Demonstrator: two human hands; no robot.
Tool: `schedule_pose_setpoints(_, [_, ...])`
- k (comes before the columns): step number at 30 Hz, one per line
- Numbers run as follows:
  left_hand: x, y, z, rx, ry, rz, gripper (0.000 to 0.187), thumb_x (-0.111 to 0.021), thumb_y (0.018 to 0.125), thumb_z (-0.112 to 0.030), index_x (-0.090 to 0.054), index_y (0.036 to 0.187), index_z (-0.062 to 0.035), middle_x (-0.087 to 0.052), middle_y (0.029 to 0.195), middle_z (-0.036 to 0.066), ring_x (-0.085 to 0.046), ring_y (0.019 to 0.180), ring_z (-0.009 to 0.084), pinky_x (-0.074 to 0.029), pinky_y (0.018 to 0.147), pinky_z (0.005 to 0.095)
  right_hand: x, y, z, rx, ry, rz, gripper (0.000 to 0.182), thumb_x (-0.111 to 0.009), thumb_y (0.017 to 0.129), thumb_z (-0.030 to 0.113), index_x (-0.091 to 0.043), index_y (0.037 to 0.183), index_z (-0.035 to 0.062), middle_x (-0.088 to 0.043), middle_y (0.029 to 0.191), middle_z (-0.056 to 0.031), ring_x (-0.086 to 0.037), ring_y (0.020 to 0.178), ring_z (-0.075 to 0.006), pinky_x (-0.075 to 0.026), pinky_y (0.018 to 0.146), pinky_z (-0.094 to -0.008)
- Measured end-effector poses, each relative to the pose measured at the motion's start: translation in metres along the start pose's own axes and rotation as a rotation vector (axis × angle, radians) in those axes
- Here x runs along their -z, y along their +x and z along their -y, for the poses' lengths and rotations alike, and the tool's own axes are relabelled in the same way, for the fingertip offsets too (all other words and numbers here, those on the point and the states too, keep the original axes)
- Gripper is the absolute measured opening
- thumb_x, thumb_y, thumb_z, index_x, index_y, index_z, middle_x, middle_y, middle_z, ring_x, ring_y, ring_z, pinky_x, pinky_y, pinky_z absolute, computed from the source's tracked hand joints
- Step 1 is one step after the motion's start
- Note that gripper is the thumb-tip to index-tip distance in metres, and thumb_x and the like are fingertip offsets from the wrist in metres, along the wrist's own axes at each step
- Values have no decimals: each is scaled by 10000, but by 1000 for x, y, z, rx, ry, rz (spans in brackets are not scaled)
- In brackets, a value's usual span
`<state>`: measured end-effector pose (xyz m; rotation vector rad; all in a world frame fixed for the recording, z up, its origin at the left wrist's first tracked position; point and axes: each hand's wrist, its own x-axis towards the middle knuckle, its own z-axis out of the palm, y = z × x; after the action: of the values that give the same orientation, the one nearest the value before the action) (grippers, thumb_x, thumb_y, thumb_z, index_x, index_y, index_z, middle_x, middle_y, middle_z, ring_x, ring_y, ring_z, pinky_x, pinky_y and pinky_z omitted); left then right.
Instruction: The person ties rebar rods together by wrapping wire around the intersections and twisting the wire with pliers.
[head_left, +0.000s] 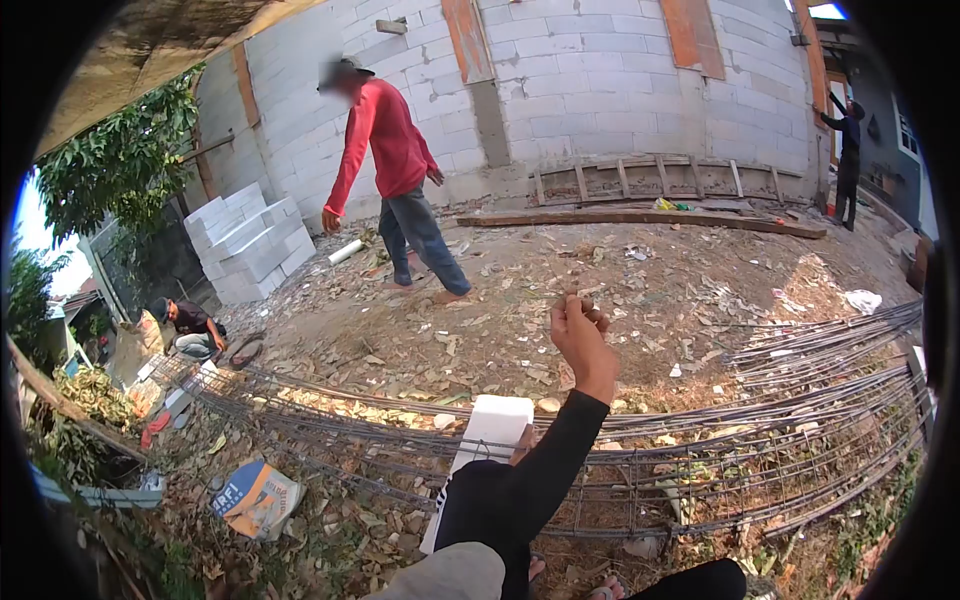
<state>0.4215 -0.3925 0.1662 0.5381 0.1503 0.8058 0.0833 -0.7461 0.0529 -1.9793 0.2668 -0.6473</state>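
One hand (582,340) is raised at the centre, at the end of a black sleeve, with its fingers curled together; whether something small is between them cannot be made out. It appears to be my right hand. Below it, long steel rebar cages (640,490) stretch across the ground. A white block (500,415) lies under the bars beside the black sleeve. My left hand does not show.
A person in a red shirt (385,140) walks beyond the bars. Another person (195,325) crouches at left, and one in dark clothes (850,150) stands at far right. Stacked white blocks (250,245), a long timber (640,219) and a torn sack (258,500) lie around.
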Motion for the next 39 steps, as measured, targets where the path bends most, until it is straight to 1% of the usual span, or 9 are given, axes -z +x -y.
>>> schedule_pose_setpoints(4, [48,-68,7,229,-57,-35,191,-541,1050,-214,-593,1181,-85,-562,867,-8,-560,713,88,-504,610,265,-97,5,16,72,60,776,485,-462,1081,406,-633,1315,16,-730,965,-128,-656,809,-281,-477,928,-409])
schedule_pose_setpoints(9, [113,-109,-16,251,90,-92,205,-530,1055,-205,-590,1224,-105,-559,847,-5,-533,661,79,-458,514,255,-222,7,20,-138,267,574,491,-653,944,173,-542,1402,38,-585,1323,-205,-686,1054,-339,-568,774,-446])
schedule_pose_setpoints(12, [137,-84,-54,226,141,-165,173,-524,1056,-204,-575,1209,-140,-524,804,-19,-481,608,85,-398,478,265,-235,21,-12,283,103,533,497,-663,916,128,-552,1393,47,-644,1201,-189,-695,964,-318,-558,811,-460])
schedule_pose_setpoints(15, [144,-65,-70,248,69,-237,321,-473,1040,-191,-508,1346,-97,-459,812,-29,-392,594,83,-338,487,262,-225,15,6,107,125,834,659,-649,901,61,-410,1513,7,-529,1388,-226,-639,1125,-301,-538,916,-430])
schedule_pose_setpoints(19, [165,-71,-43,251,89,-254,350,-473,1050,-239,-494,1365,-89,-434,779,-42,-373,581,76,-296,449,274,-177,19,75,-233,516,994,735,-725,887,124,-397,1542,66,-433,1522,-201,-532,1306,-367,-498,1011,-475])
schedule_pose_setpoints(23, [214,-55,-19,309,21,-285,345,-477,1069,-293,-499,1356,-104,-406,718,-40,-350,531,74,-283,410,269,-159,26,52,-8,773,990,624,-716,935,444,-525,1455,157,-401,1573,-173,-410,1429,-391,-388,1137,-554])
schedule_pose_setpoints(28, [231,-51,-39,304,-27,-156,309,-457,1087,-276,-497,1349,-117,-383,689,-47,-337,501,62,-275,391,243,-117,111,-7,-675,1686,641,433,-664,963,493,-575,841,87,-467,643,-12,-445,586,-171,-462,758,-381])
schedule_pose_setpoints(32, [215,-44,-78,403,96,-31,306,-437,1098,-288,-533,1317,-97,-362,680,-63,-305,489,48,-262,400,232,-108,134,-19,-886,1487,125,460,-705,910,501,-528,801,91,-471,665,-28,-400,547,-170,-372,511,-333])
schedule_pose_setpoints(39, [225,-18,-87,419,128,-268,454,-397,1098,-452,-505,1320,-71,-352,683,-58,-309,532,73,-344,499,279,-88,140,-61,-790,1147,156,550,-625,919,592,-596,988,47,-523,742,-59,-423,563,-189,-388,502,-315])
